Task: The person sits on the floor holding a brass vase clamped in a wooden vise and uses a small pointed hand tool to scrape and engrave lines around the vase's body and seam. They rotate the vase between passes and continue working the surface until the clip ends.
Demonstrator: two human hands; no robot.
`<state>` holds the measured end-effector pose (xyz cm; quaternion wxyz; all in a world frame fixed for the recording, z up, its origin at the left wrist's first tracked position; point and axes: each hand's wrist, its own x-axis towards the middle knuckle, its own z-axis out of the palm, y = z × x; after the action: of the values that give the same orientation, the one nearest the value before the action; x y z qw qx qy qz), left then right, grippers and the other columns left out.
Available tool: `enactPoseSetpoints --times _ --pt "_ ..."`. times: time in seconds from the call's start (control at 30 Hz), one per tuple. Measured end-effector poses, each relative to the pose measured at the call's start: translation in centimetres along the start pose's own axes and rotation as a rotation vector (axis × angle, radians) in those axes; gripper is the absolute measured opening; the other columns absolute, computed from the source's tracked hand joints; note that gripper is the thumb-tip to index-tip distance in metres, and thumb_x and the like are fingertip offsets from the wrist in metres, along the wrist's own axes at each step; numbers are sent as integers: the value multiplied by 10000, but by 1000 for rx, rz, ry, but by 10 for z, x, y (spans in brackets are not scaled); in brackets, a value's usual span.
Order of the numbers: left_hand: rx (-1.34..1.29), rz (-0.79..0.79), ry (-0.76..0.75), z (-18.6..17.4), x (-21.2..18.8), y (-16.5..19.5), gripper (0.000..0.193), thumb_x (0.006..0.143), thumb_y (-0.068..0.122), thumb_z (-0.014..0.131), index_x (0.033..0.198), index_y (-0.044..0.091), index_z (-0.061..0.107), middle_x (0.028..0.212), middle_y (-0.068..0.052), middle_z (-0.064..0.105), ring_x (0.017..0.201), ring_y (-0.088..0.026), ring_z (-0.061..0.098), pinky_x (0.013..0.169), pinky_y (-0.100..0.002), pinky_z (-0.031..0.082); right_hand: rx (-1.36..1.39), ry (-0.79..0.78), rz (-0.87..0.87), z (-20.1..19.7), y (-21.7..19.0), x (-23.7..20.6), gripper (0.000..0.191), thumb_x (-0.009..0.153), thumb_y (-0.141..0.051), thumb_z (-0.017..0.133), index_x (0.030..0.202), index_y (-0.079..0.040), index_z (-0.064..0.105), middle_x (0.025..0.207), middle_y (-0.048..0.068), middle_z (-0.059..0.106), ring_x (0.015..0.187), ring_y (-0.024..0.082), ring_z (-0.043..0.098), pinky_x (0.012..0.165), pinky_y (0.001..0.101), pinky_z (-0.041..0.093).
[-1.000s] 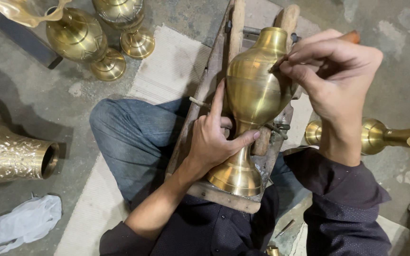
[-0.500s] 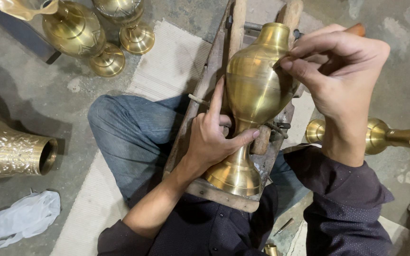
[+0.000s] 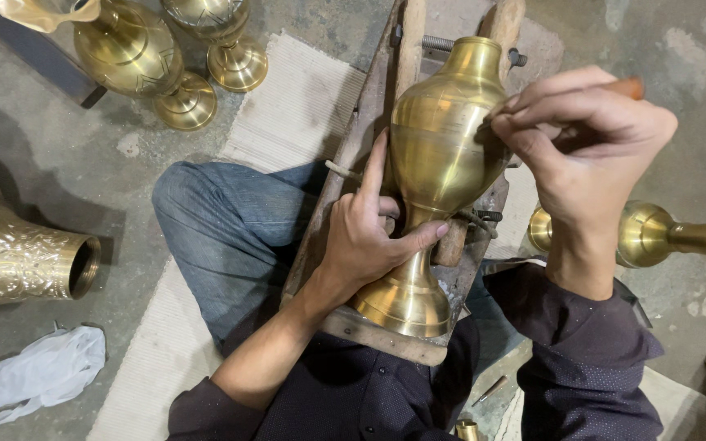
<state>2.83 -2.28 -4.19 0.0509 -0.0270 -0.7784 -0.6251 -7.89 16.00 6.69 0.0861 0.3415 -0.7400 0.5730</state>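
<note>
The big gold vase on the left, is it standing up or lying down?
Lying down. The embossed brass vase rests on its side on the concrete floor, its round open mouth facing sideways to the right.

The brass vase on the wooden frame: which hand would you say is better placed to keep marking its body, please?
Probably the right hand: it holds a tool against the brass vase, while the left hand grips the narrow stem, steadying it on the wooden frame.

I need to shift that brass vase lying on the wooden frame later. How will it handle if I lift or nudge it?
The vase looks like polished metal, so probably stiff, heavy for its size and somewhat slippery. It lies on its side on the frame, and its round belly would likely roll if freed; the left hand grips its narrow stem. Its flared foot should stand it steadily upright.
</note>
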Motion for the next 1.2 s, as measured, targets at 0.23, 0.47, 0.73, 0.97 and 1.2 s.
enactPoseSetpoints --times 0.23,0.47,0.73,0.97,1.2 --pt "-7 -3 -7 1 2 -1 1229 783 444 843 1615 -84 109 777 -145 781 651 -227 797 632 -309 638 12 22 -26 5 -3 -5 81 926 86 767 907 41 702 969 134 700 838 193 751 797 286 667" --pt "-26 -5 -13 0 1 -1 1240 796 481 829 1619 -90 99 795 -135 788 685 -216 805 648 -289 635 48 13 -50 3 2 -6 105 906 99 780 868 44 699 949 137 693 842 206 747 792 296 663" --pt "-14 -17 -18 0 2 -3 1248 800 521 819 1617 -96 105 793 -124 790 703 -208 810 653 -286 636 50 18 -36 0 3 -9 105 886 122 770 852 51 700 941 145 695 813 210 745 774 293 659" --pt "-16 -7 -12 0 1 -1 1235 800 507 816 1615 -101 116 771 -122 787 694 -208 808 636 -291 627 155 75 -14 -1 14 -15 95 848 106 761 833 27 712 908 126 698 809 204 747 764 307 677" --pt "-22 -35 -29 -1 2 1 1234 789 496 811 1612 -93 106 767 -114 785 646 -199 793 595 -285 616 310 351 101 -15 32 -55 128 852 103 748 838 -10 689 896 136 697 740 209 729 719 333 666"
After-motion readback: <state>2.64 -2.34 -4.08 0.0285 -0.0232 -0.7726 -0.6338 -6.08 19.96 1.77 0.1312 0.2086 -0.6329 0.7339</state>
